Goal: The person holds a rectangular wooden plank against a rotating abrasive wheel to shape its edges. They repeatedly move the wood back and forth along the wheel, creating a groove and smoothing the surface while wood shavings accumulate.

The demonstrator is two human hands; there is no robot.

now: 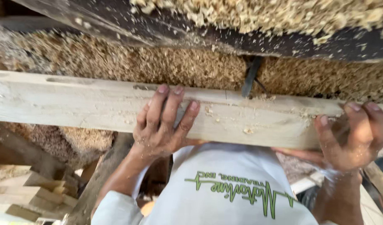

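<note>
Plank (pixel 95 104) ends beyond frame edges

I have only one view, from the camera worn on the head. It looks steeply down and forward, very close over the pale wooden plank (pixel 95 104), which runs across the whole frame. Beyond the plank lies a bank of sawdust (pixel 129 62); on the near side of it the white shirt (pixel 225 183) fills the bottom edge.

Sawdust heap (pixel 129 62) across the far side, dark beam (pixel 225 39) dusted with shavings above it, black blade (pixel 250 77) centre-right, stacked offcuts (pixel 20 196) near left.
</note>
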